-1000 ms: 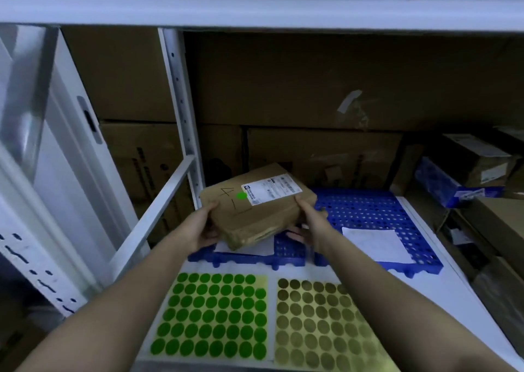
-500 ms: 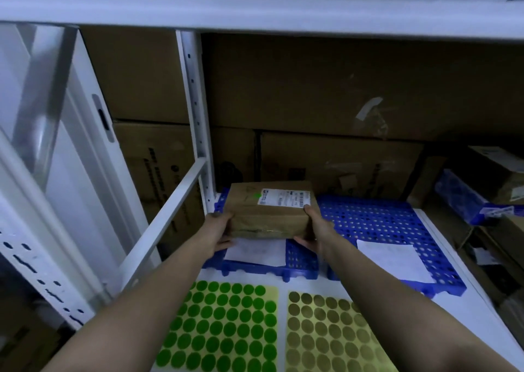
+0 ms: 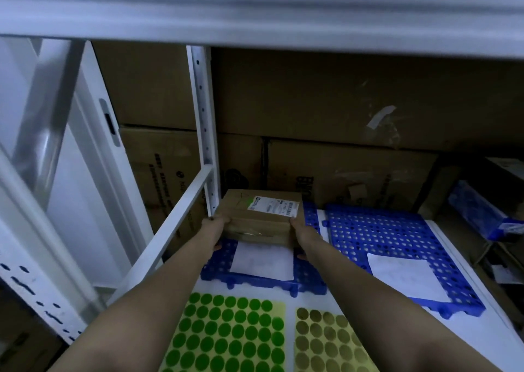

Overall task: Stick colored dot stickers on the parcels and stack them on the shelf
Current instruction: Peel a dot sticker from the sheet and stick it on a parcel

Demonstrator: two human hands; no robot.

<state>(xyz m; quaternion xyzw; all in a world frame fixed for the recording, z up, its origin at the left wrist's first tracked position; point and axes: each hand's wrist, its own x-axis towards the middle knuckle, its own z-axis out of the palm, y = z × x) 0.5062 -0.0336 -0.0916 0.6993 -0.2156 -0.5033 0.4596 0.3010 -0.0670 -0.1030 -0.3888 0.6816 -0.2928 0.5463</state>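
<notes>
- Both forearms reach forward into the shelf bay, roughly parallel, with the parcel [image 3: 259, 220] held between the hands.
- The left hand [image 3: 216, 228] grips the parcel's near-left corner, fingers curled round its edge.
- The right hand [image 3: 304, 231] clasps the near-right corner in the same way.
- The parcel is a brown cardboard box wrapped in clear tape, lying flat at the back-left of the blue perforated mat [image 3: 397, 238].
- Its top carries a white shipping label [image 3: 273, 206] and a green dot sticker [image 3: 249, 201] just left of the label.
- Nearer the person, a sheet of green dot stickers [image 3: 226, 334] lies beside a sheet of olive dot stickers [image 3: 326, 340] on the white shelf [image 3: 467, 329].
</notes>
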